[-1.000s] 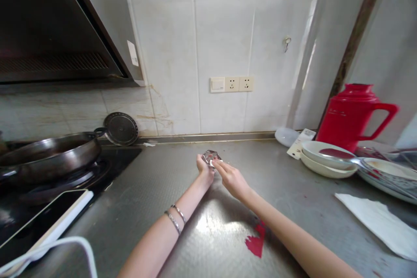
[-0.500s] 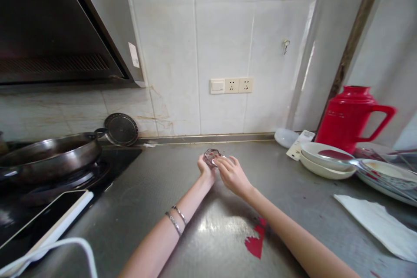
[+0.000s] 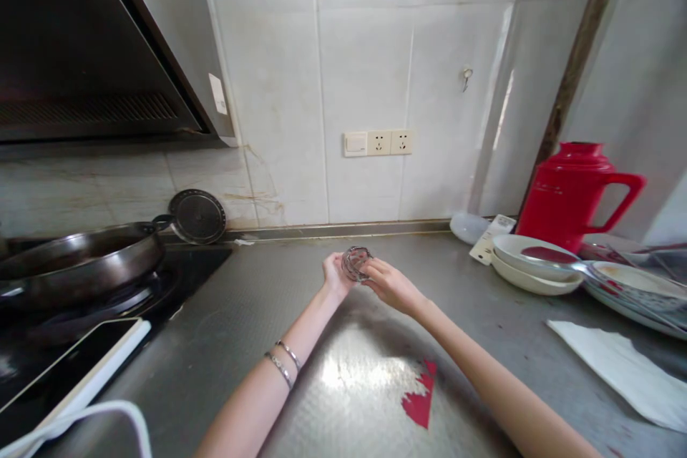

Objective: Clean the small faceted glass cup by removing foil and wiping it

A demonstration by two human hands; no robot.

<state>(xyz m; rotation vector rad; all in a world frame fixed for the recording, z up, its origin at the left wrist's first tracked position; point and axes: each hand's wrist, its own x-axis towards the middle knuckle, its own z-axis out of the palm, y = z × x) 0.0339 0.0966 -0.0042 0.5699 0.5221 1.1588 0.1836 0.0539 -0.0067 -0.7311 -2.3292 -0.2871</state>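
Near the middle of the steel counter, just above its surface, is a small clear round glass (image 3: 355,264), tilted with its round end toward me. My left hand (image 3: 336,275) is wrapped round its left side. The fingers of my right hand (image 3: 387,285) pinch its right edge, and some of their tips are hidden by the glass. A torn piece of red paper (image 3: 420,399) lies on the counter nearer to me, between my forearms.
On the left are a metal pan (image 3: 86,263) on the stove and a phone (image 3: 75,365) with a white cable. Stacked bowls (image 3: 537,273), a red thermos (image 3: 569,193), plates (image 3: 638,286) and a white tissue (image 3: 617,368) stand or lie on the right.
The glass has turned so that its round end shows more. My right hand has shifted slightly down and right along its edge. The view has moved a little.
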